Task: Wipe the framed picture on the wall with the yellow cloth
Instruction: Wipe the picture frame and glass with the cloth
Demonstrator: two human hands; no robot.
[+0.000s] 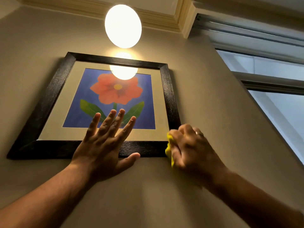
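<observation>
The framed picture point(54, 89) hangs on the beige wall: a dark wooden frame, a cream mat and a red flower on blue. My left hand point(105, 142) lies flat and spread across the frame's bottom edge, fingers on the glass, thumb on the wall below. My right hand point(189, 145) is closed around the yellow cloth point(169, 150) and presses it against the frame's lower right corner. Only a strip of the cloth shows at the left of the fist. The right hand looks blurred.
A round glowing lamp point(123, 26) hangs above the picture and reflects in its glass. A window with a metal frame point(271, 83) runs along the right side. Cornice moulding point(164, 20) lines the ceiling.
</observation>
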